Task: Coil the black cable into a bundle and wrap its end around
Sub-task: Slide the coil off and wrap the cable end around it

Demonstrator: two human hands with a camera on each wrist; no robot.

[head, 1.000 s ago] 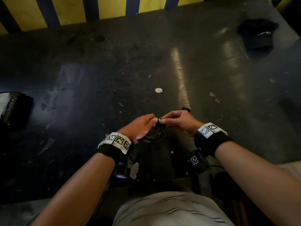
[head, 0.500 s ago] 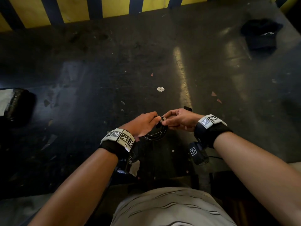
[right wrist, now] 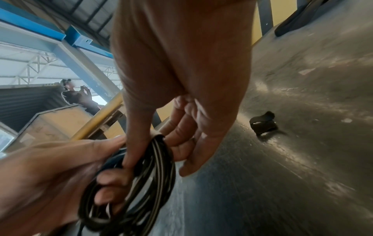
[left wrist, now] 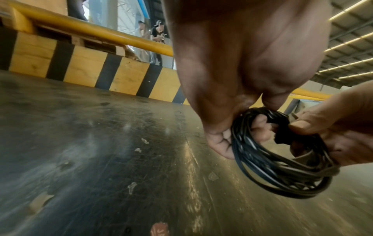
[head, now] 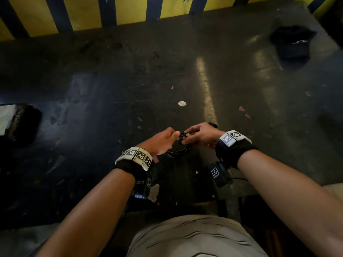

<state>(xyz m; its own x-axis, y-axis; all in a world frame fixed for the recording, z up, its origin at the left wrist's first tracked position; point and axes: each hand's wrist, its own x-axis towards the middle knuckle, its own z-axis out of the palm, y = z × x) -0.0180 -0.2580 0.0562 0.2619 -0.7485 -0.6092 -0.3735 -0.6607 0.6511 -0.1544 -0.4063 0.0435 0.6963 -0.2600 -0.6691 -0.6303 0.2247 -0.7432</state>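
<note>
The black cable [head: 178, 152] is a small round coil of several loops, held in the air just above the dark table between both hands. My left hand [head: 163, 140] grips the coil's top left, fingers curled through the loops [left wrist: 282, 172]. My right hand [head: 199, 135] pinches the top right of the coil, thumb and forefinger on a black wrapped section with a pale tip [head: 187, 134]. In the right wrist view the coil [right wrist: 145, 178] hangs under both hands.
The dark scuffed table [head: 130, 89] runs to a yellow-and-black striped barrier [head: 130, 10] at the back. A black cap [head: 292, 42] lies far right, a small black strap [right wrist: 262, 123] just beyond my right hand, a dark object [head: 20, 123] at the left edge.
Both hands with the coil have lifted slightly away from me. The right fingers have shifted on the coil's top, and a pale tip now shows there.
</note>
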